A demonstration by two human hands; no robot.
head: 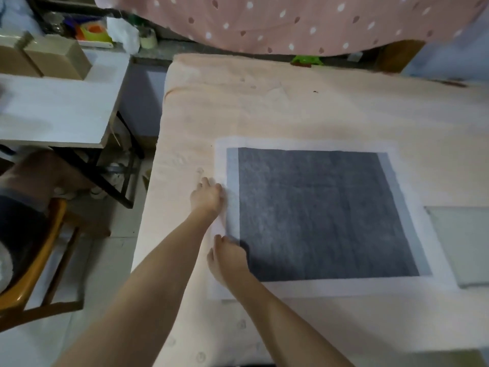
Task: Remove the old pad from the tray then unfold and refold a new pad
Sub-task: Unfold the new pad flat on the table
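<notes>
Both bare forearms reach forward from the lower edge of the view toward the pad, the one landmark here. The left hand lies at the pad's left border, about halfway up that side, fingers curled down onto the white margin. The right hand sits nearer the person on the same left edge, by the lower corner of the dark centre, fingers bent against the sheet.

The scene is seen from a single head-worn wide-angle camera, directed forward and steeply down onto the pad, which is viewed from close above. Straight edges around the pad are bowed by the lens. No second view is given for overlap.
</notes>
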